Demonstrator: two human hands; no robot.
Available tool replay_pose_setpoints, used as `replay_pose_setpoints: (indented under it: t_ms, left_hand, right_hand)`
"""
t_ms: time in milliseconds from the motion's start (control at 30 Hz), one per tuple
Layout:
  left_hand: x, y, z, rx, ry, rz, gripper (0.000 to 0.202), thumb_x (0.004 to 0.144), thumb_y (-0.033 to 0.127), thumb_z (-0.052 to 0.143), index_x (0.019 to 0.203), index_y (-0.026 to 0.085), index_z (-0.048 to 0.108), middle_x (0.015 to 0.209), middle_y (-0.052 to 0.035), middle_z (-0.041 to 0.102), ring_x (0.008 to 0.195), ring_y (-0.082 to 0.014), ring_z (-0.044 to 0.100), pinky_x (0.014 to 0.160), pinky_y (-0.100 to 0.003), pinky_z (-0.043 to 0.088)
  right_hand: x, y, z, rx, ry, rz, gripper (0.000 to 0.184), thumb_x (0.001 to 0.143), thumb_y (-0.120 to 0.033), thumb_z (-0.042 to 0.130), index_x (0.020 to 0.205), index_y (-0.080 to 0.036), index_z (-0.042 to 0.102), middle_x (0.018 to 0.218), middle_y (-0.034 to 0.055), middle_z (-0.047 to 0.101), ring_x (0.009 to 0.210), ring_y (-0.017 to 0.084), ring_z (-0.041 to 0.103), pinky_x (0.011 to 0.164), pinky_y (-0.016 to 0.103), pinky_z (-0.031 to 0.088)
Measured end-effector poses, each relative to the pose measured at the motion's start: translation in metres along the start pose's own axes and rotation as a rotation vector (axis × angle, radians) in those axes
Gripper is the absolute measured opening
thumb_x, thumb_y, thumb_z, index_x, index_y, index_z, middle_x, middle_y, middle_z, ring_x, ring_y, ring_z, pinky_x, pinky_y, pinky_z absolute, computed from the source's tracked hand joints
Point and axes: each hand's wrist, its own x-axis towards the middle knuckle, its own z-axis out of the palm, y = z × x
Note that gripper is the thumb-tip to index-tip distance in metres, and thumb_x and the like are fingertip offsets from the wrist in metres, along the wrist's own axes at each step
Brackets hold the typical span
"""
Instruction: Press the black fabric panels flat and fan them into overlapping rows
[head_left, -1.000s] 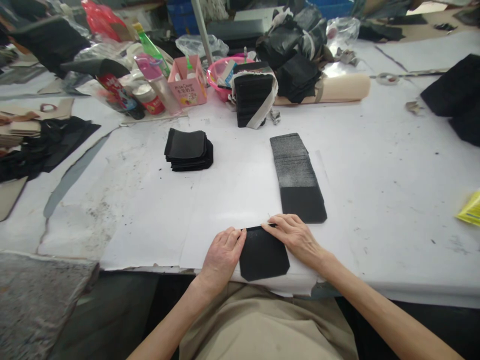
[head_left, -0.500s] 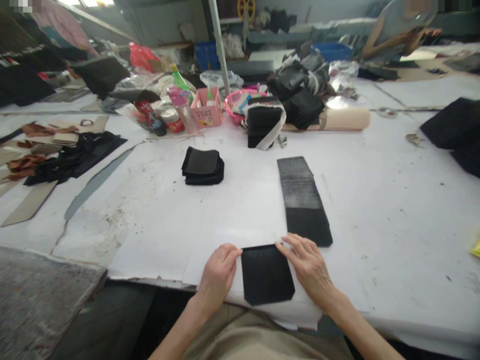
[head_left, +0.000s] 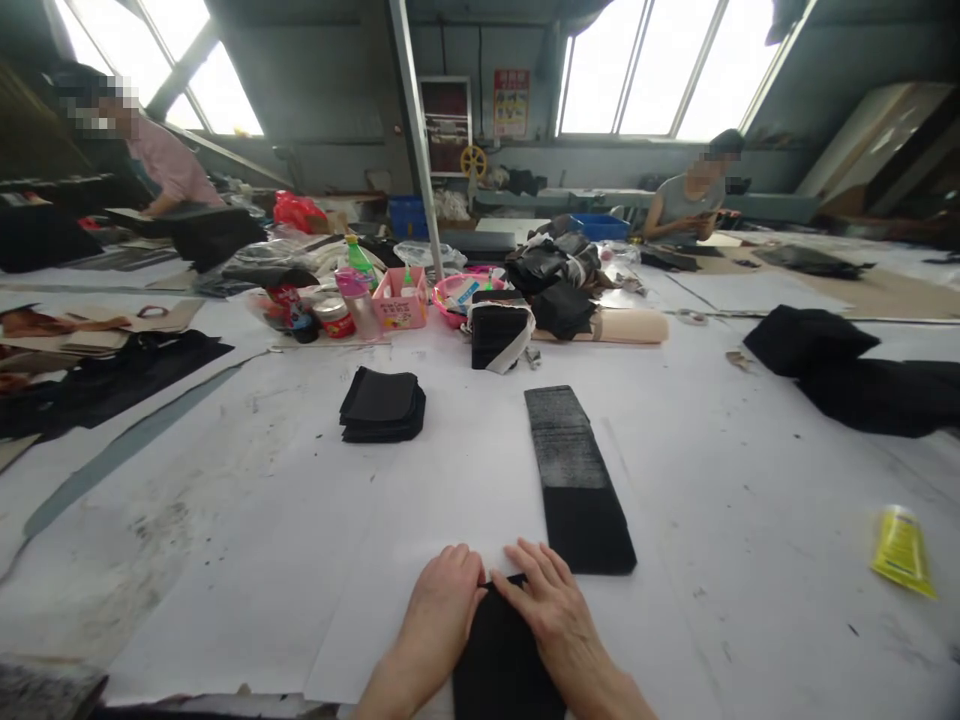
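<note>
A black, flat, leather-like piece [head_left: 504, 655] lies on the white-covered table at the near edge, its lower part cut off by the frame. My left hand [head_left: 442, 615] is closed at its upper left corner, thumb and fingers pressed together on the edge. My right hand [head_left: 551, 620] rests over its upper right side, fingers stretched out and the thumb on the top edge, close to my left hand. Just beyond lies a fanned row of overlapping black pieces [head_left: 589, 520], the far ones greyish on top. A stack of black pieces [head_left: 382, 405] sits farther left.
A yellow tube [head_left: 902, 550] lies at the right. Toward the back stand a strapped black bundle [head_left: 495, 335], a pink box [head_left: 400, 300], a pink basin [head_left: 450, 300] and a beige roll [head_left: 630, 326]. Dark material [head_left: 810, 345] lies at right. Two people are at work beyond.
My head view has tilted up, showing windows and more of the room. My right hand has shifted left along the piece's top edge, nearer my left hand.
</note>
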Motion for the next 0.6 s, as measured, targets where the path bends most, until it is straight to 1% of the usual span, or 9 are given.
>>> replay_pose_setpoints:
  t_ms: [100,167,233,267,367,433,500,533,600]
  left_hand:
    - [-0.003,-0.007,-0.008,-0.135,0.023,0.010,0.010,0.086,0.010,0.052,0.081,0.018,0.056,0.086,-0.0031,0.061,0.080,-0.0179,0.056,0.072,-0.031,0.043]
    - [-0.006,-0.023,-0.015,-0.295,0.048,-0.034,0.013,0.090,0.019,0.047,0.079,0.019,0.053,0.079,-0.0010,0.060,0.071,-0.0159,0.055,0.066,-0.028,0.042]
    - [-0.009,-0.049,-0.026,-0.467,0.089,-0.122,0.019,0.092,0.032,0.046,0.078,0.020,0.051,0.071,0.0006,0.058,0.064,-0.0152,0.054,0.060,-0.027,0.042]
    - [-0.011,-0.066,-0.032,-0.539,0.143,-0.168,0.023,0.090,0.039,0.048,0.077,0.020,0.051,0.070,0.0003,0.058,0.064,-0.0160,0.056,0.060,-0.027,0.044]
    - [-0.018,-0.121,-0.047,-0.636,0.368,-0.371,0.033,0.079,0.051,0.059,0.085,0.019,0.054,0.076,-0.0020,0.064,0.073,-0.0204,0.063,0.066,-0.031,0.050]
    - [-0.026,-0.152,-0.052,-0.518,0.491,-0.511,0.035,0.076,0.051,0.058,0.089,0.019,0.054,0.078,-0.0035,0.066,0.075,-0.0230,0.065,0.067,-0.032,0.051]
    - [-0.036,-0.171,-0.053,-0.237,0.506,-0.607,0.029,0.082,0.046,0.052,0.095,0.020,0.055,0.080,-0.0035,0.066,0.075,-0.0231,0.065,0.064,-0.031,0.048]
    - [-0.040,-0.175,-0.053,-0.111,0.496,-0.615,0.027,0.085,0.045,0.048,0.096,0.021,0.056,0.083,-0.0036,0.066,0.074,-0.0228,0.064,0.062,-0.031,0.046]
    - [-0.048,-0.174,-0.051,0.103,0.496,-0.570,0.029,0.091,0.044,0.042,0.099,0.021,0.057,0.091,-0.0058,0.065,0.079,-0.0233,0.063,0.063,-0.031,0.045]
  right_hand:
    - [-0.002,0.008,-0.011,0.000,0.013,0.052,0.039,0.094,-0.009,0.040,0.122,-0.024,0.063,0.118,0.0079,0.066,0.115,0.024,0.060,0.095,0.045,0.053]
    - [-0.007,0.019,-0.023,-0.031,0.014,0.116,0.036,0.095,-0.011,0.041,0.123,-0.020,0.062,0.116,0.0099,0.066,0.114,0.026,0.060,0.094,0.047,0.053]
    - [-0.013,0.031,-0.034,-0.066,0.008,0.182,0.031,0.096,-0.017,0.045,0.121,-0.019,0.062,0.114,0.0115,0.066,0.111,0.028,0.061,0.091,0.049,0.054]
    - [-0.016,0.037,-0.039,-0.074,0.005,0.203,0.028,0.096,-0.020,0.046,0.119,-0.019,0.062,0.113,0.0117,0.066,0.109,0.029,0.062,0.089,0.049,0.055]
    - [-0.023,0.050,-0.044,-0.070,-0.011,0.214,0.025,0.096,-0.023,0.048,0.115,-0.020,0.063,0.110,0.0111,0.067,0.103,0.027,0.064,0.084,0.046,0.058]
    - [-0.026,0.054,-0.043,-0.066,-0.013,0.190,0.023,0.095,-0.019,0.049,0.113,-0.019,0.064,0.110,0.0107,0.067,0.103,0.027,0.064,0.084,0.044,0.058]
    - [-0.029,0.055,-0.041,-0.052,-0.012,0.165,0.024,0.094,-0.014,0.049,0.112,-0.019,0.064,0.110,0.0103,0.068,0.106,0.026,0.064,0.087,0.044,0.057]
    - [-0.030,0.056,-0.040,-0.036,-0.007,0.161,0.023,0.094,-0.012,0.048,0.110,-0.019,0.064,0.109,0.0097,0.068,0.106,0.026,0.064,0.088,0.043,0.057]
    - [-0.031,0.057,-0.039,0.017,0.027,0.198,0.021,0.094,-0.012,0.048,0.106,-0.020,0.063,0.107,0.0087,0.069,0.105,0.025,0.064,0.089,0.042,0.056]
